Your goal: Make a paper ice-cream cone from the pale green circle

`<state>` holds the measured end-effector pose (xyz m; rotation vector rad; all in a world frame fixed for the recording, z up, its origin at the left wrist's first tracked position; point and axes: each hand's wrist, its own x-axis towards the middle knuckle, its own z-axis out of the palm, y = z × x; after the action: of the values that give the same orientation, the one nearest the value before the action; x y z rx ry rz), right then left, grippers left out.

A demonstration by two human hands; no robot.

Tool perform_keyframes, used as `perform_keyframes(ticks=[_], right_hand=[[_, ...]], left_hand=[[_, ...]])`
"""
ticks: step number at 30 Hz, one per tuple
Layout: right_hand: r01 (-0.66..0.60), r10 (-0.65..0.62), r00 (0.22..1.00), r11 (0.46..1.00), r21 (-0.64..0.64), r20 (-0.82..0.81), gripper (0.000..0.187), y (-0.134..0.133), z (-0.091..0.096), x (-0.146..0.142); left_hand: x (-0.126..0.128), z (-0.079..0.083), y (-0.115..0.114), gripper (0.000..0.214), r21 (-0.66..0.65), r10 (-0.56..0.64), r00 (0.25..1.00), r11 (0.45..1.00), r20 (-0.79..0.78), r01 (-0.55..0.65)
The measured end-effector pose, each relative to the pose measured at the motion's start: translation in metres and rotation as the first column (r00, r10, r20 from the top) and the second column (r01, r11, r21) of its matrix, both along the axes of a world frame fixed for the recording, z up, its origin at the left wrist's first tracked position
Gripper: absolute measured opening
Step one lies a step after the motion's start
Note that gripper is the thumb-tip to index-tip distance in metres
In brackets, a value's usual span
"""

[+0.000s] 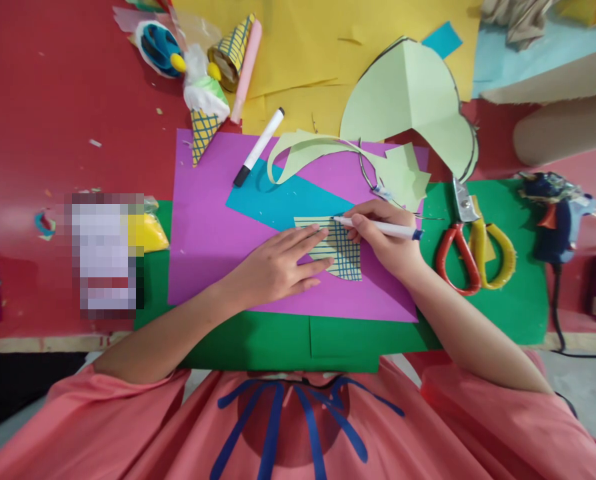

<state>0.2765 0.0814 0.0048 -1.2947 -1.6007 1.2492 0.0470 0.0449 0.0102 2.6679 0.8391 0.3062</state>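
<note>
A small pale-green paper piece (349,257) with a blue crosshatched grid lies on a purple sheet (213,267). My left hand (283,263) rests flat on its left part, fingers spread over the ruled lines. In my right hand (391,233) is a white marker (373,225), gripped in a pinch, with its tip touching the paper near the upper edge. The left part of the paper shows mainly lines in one direction; crossed lines fill the right part. Under the paper's upper left runs a blue paper strip (283,197). Another white marker (259,147), capped in black, lies above it.
Scissors (463,213) with red and yellow handles lie right of my right hand, beside a glue gun (558,220). Pale-green paper cutouts (403,87) spread at the back. Paper ice-cream cones (205,120) stand upper left, near a pink stick (248,70). A brown roll (563,127) lies far right.
</note>
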Motion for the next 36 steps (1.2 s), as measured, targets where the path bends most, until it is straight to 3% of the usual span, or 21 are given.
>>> perform_keyframes(ticks=[18,36], right_hand=[[-0.024,0.02,0.994,0.999,0.039,0.106,0.015,0.0008,0.0043,-0.001],[-0.046,0.044,0.994,0.999,0.021,0.1,0.017,-0.0005,0.0088,-0.0016]], left_hand=[[0.0001,-0.0015,0.0013,0.036,-0.034,0.021,0.999,0.999,0.043,-0.02],[0.0007,-0.0021,0.0019,0.034,-0.045,0.064,0.994,0.997,0.09,-0.061]])
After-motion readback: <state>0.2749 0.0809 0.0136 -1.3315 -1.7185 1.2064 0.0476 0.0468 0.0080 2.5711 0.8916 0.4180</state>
